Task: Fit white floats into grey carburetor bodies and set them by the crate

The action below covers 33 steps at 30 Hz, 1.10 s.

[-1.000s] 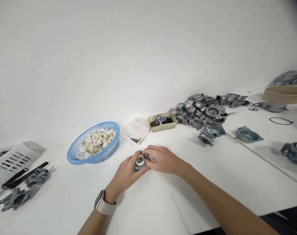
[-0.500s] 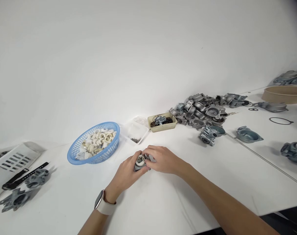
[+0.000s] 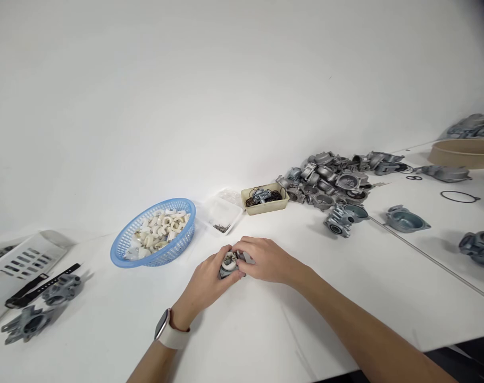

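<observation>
A grey metal carburetor body (image 3: 223, 274) rests on the white table in front of me, with a white plastic float (image 3: 230, 263) seated in its top. My left hand (image 3: 207, 279) is closed around the near left side of the body, thumb along the front edge. From the right, my right hand (image 3: 263, 259) grips the same body, its fingertips at the float's right side. Whether a small pin sits between those fingertips is hidden. Closest to both hands is a white tray (image 3: 231, 206) with thin metal pins (image 3: 222, 228) in it.
A blue basket (image 3: 174, 255) of white floats stands at left. Behind lie a cream tray (image 3: 266, 209) of black rings and a heap of metal castings (image 3: 325, 178). Carburetor parts (image 3: 405, 219) are spread rightward; two bodies (image 3: 28, 323) lie far left beside a white basket (image 3: 30, 255).
</observation>
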Tool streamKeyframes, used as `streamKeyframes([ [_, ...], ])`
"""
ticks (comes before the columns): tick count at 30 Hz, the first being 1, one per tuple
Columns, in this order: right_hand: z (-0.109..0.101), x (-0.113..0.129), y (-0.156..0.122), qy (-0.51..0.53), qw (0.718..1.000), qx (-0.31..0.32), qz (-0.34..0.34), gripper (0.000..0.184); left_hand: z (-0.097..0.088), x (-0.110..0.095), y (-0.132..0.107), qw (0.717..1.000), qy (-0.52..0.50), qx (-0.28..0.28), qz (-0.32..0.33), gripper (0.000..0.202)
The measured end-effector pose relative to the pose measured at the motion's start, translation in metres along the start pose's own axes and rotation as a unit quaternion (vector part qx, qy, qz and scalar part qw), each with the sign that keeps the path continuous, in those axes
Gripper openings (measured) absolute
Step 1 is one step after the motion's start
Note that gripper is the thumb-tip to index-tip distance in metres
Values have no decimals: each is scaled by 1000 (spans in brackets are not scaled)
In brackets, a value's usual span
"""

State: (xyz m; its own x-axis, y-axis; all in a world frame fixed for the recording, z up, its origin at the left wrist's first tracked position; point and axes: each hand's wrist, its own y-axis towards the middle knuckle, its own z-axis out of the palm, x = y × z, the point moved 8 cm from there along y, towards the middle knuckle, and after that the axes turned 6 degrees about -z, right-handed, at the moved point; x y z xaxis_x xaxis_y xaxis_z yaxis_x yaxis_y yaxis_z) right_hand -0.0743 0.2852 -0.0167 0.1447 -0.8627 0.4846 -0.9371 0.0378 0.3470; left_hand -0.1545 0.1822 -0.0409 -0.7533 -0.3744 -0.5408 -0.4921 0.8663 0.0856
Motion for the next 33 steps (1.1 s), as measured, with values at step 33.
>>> streamKeyframes([
  [33,0,2,0,-31,999,2,-18,18,2,-1,-1,1000,15,2,2,37],
])
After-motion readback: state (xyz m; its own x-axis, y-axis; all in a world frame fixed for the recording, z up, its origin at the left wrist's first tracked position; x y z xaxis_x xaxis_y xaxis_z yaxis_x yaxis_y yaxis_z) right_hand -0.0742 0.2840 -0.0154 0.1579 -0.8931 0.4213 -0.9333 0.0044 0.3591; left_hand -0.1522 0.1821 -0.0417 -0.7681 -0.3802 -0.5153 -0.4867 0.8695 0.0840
